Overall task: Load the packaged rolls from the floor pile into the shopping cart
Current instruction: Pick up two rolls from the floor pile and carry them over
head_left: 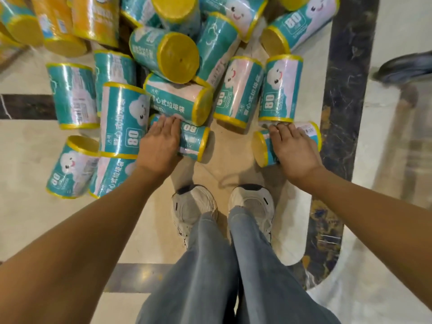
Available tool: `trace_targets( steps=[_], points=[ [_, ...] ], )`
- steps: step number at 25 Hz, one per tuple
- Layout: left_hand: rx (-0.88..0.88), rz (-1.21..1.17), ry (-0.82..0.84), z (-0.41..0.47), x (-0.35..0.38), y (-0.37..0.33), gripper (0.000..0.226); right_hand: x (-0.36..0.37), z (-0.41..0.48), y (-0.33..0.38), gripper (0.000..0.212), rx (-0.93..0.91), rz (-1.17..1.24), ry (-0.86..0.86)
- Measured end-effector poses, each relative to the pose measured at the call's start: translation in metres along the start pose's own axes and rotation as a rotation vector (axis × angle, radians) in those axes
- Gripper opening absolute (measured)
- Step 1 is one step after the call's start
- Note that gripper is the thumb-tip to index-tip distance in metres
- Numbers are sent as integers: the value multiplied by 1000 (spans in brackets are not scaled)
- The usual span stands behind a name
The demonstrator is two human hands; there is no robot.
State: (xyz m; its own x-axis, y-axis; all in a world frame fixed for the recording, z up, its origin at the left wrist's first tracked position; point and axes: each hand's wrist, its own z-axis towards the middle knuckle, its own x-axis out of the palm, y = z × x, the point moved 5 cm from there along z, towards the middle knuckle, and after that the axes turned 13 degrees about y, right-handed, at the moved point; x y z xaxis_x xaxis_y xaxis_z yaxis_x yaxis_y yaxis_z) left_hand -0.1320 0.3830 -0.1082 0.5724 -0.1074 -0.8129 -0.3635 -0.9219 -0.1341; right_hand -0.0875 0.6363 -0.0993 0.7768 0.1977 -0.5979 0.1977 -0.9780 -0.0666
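Observation:
Several teal-and-yellow packaged rolls (173,57) lie heaped on the floor in front of me. My left hand (159,146) lies over the top of one roll (194,141) lying on its side at the near edge of the pile, fingers wrapped across it. My right hand (294,153) covers another roll (263,147) lying on its side to the right, fingers reaching over its far side. Both thumbs are hidden. Both rolls rest on the floor. No shopping cart is in view.
My white shoes (194,206) and jeans stand just behind the two rolls on a beige marble floor with dark inlay strips (346,94). Another person's dark shoe (406,66) is at the upper right. Orange-wrapped rolls (93,17) lie at the top left.

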Motion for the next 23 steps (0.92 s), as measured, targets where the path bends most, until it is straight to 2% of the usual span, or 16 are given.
trace_targets(
  steps=[4, 7, 10, 16, 20, 23],
  points=[
    [-74, -34, 236, -8, -26, -20, 66, -36, -27, 7, 65, 16, 111, -8],
    [-84, -32, 280, -20, -52, -35, 57, -56, -44, 13, 72, 5, 177, 2],
    [-161, -165, 258, -37, -96, -39, 57, -85, -73, 8, 81, 46, 277, -83],
    [-272, -505, 33, -88, -298, -41, 61, -237, -195, -45, 70, 242, 930, -196],
    [-198, -625, -160, -134, -483, -72, 71, -374, -305, -98, 71, 300, 1161, -399],
    [-121, -687, -307, -169, -616, -111, 64, -464, -388, -144, 72, 309, 1294, -588]
  ],
)
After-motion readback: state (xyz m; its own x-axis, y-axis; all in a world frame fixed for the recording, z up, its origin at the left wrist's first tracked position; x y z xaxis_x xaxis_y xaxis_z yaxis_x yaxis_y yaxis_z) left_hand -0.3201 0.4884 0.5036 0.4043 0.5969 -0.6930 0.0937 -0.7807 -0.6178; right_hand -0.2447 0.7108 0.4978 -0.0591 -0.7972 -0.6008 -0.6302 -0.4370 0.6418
